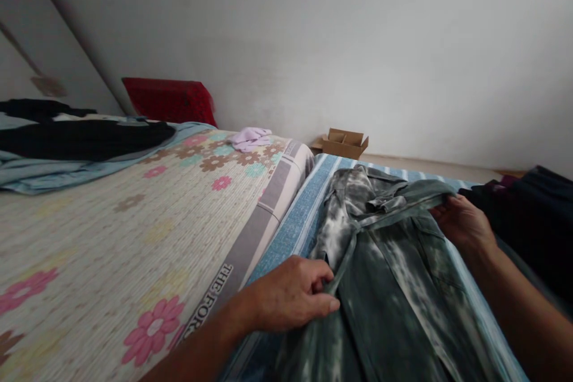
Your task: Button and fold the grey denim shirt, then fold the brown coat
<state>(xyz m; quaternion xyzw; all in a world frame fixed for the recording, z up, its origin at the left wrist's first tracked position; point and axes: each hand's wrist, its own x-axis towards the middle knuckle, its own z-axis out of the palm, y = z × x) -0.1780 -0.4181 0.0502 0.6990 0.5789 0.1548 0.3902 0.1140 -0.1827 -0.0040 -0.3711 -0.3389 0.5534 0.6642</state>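
A grey-green tie-dye jacket [385, 286] lies spread on a blue-and-white striped cloth [290, 233]. My left hand [299, 292] pinches the jacket's front edge on its left side, thumb and fingers closed. Farther up and to the right, my right hand [463, 221] grips a raised flap of the same garment near its upper end, pulling that strip taut. The jacket's lower part runs out of view at the bottom.
To the left is a bed with a floral cover [215, 221], bearing a lilac cloth [250, 138] and dark clothes [85, 138]. A red case-like object [170, 100] and an open cardboard box [344, 144] stand by the wall. Dark clothing [532, 215] is piled at right.
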